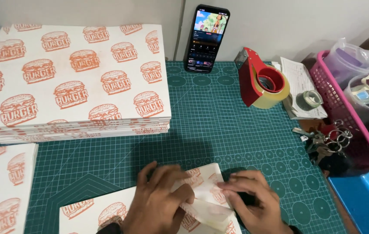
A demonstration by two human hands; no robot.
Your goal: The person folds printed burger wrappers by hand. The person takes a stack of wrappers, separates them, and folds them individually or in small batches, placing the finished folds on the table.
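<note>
At the bottom of the head view, my left hand (160,201) presses down on a flat white cardboard sheet (89,212) printed with orange burger pictures. Its fingers pinch a folded flap of that sheet (206,203). My right hand (254,199) holds the same flap from the right side, fingertips touching the fold. Both hands meet over the sheet's right end. The sheet lies on a green cutting mat (219,125).
A tall stack of the same printed sheets (72,78) sits at the back left, another pile (2,186) at the left edge. A phone (207,38) leans on the wall. A red tape dispenser (260,80), keys (327,141), pink basket (344,104) and blue dispenser (366,199) crowd the right.
</note>
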